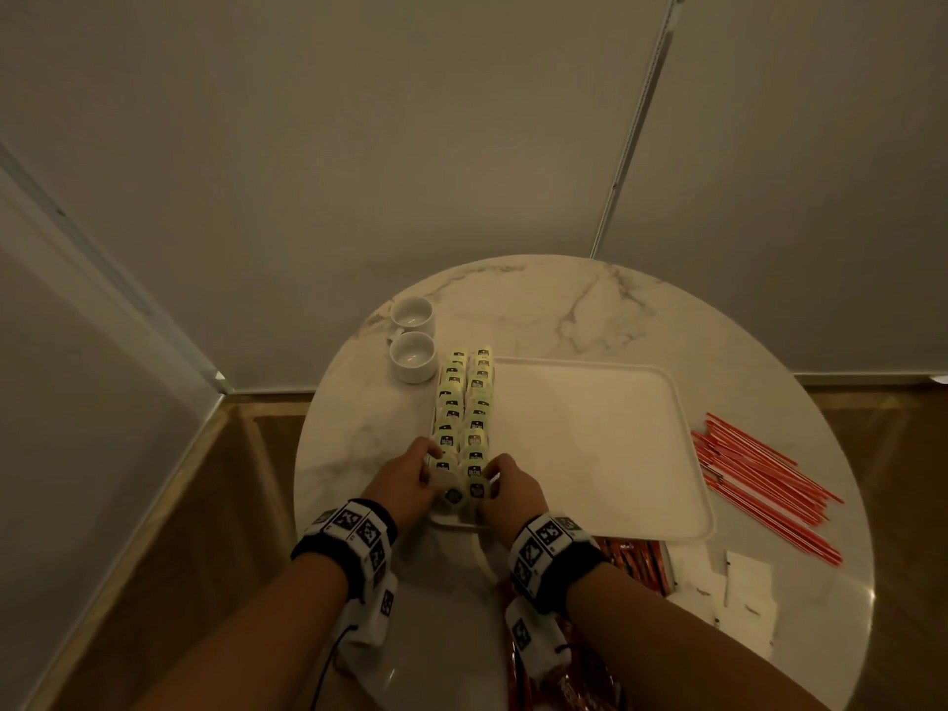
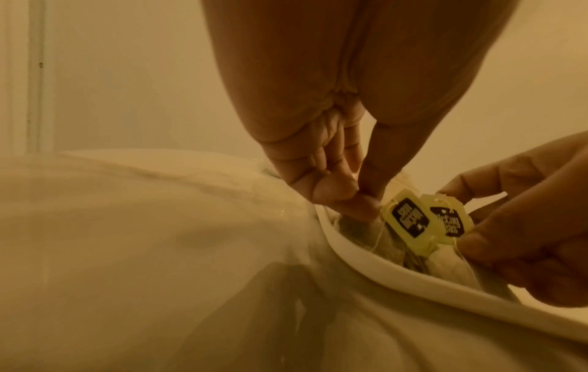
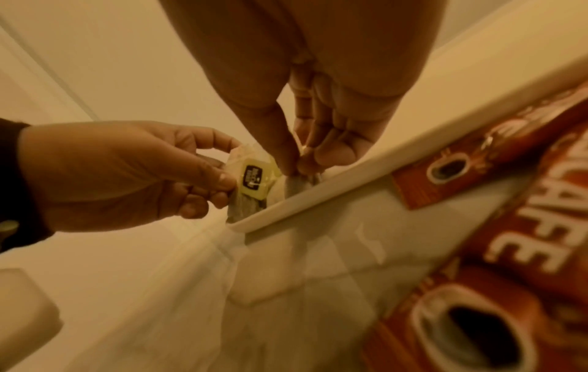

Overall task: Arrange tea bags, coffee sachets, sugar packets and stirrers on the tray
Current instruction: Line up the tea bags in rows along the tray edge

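Two rows of yellow-tagged tea bags (image 1: 464,402) lie along the left side of the white tray (image 1: 590,428). Both hands work at the near end of these rows. My left hand (image 1: 431,467) pinches the nearest tea bag (image 2: 410,221) of the left row between thumb and forefinger (image 2: 366,201). Beside it, my right hand (image 1: 492,474) pinches the nearest tea bag (image 3: 299,183) of the right row. Red stirrers (image 1: 759,479) lie on the table right of the tray. Red coffee sachets (image 1: 636,561) and white sugar packets (image 1: 744,592) lie in front of it.
Two white cups (image 1: 413,341) stand at the far left of the round marble table (image 1: 564,310). More coffee sachets (image 3: 509,176) lie under my right wrist by the tray rim (image 3: 350,176). Walls stand close behind the table.
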### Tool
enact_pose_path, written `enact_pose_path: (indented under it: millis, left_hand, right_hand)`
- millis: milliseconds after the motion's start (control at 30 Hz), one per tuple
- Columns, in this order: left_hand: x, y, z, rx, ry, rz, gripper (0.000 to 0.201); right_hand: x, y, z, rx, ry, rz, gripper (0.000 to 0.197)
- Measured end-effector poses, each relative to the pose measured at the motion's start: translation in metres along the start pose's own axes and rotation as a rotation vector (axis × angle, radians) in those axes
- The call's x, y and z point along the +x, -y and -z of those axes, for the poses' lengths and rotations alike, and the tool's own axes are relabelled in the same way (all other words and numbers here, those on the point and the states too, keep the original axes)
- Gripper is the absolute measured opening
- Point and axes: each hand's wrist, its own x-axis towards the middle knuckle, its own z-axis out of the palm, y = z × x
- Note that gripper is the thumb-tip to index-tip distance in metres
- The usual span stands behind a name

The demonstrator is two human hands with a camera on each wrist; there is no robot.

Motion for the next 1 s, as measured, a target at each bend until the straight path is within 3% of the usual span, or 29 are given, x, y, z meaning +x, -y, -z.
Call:
enact_pose_path:
  millis: [200,400,667,833,1000]
  left_hand:
    - [0.006,0.004,-0.003,-0.104,0.002,0.048,0.022]
    - [0.004,0.007,-0.002,-0.276,-0.075,0.095,0.014]
    - [0.002,0.001,0.004,-0.433,-0.111,0.103,0.016]
    - [0.000,-0.003,0.002,-0.455,-0.118,0.111,0.008]
    - [0.000,-0.004,0.000,-0.468,-0.134,0.111,0.010]
  right_hand:
    - [0.000,-0.002,0.001,-0.040,-0.043,0.056,0.022]
    - [-0.004,-0.005,0.002,-0.016,-0.072,0.165,0.040]
    - [0.002,0.004,0.000,-0.037,-0.131,0.267,0.029]
    - [0.006,0.003,0.001,-0.066,-0.097,0.280,0.023]
    - [0.006,0.005,0.004,0.001,-0.152,0.251,0.020]
